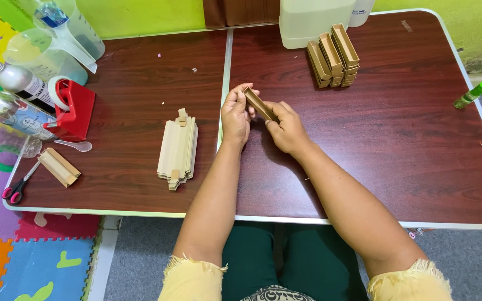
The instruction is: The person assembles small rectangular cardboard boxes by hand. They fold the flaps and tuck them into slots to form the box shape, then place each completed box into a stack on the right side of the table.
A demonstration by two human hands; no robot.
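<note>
the left hand (pixel 235 114) and the right hand (pixel 287 127) are both clamped on one narrow brown cardboard tray (pixel 260 104), held just above the table (pixel 397 139) near its centre seam; the left fingers grip its far end, the right fingers its near end. risk: the tray walls look thin, so uneven pressure from either hand could crease or collapse a side, and a twist between the two grips could skew the shape. risk: a slip at one end would drop the tray onto the table. to the far right of the hands, a stack of finished trays (pixel 333 54) stands in three rows; the top trays appear empty. a sideways knock could topple them. to the left lies a pile of flat cardboard blanks (pixel 177 149). at the far left edge stand a red tape dispenser (pixel 73 108), two bottles (pixel 15 95), and clear measuring jugs (pixel 57 39); their contents cannot be determined. scissors (pixel 17 188) lie at the near left corner.
</note>
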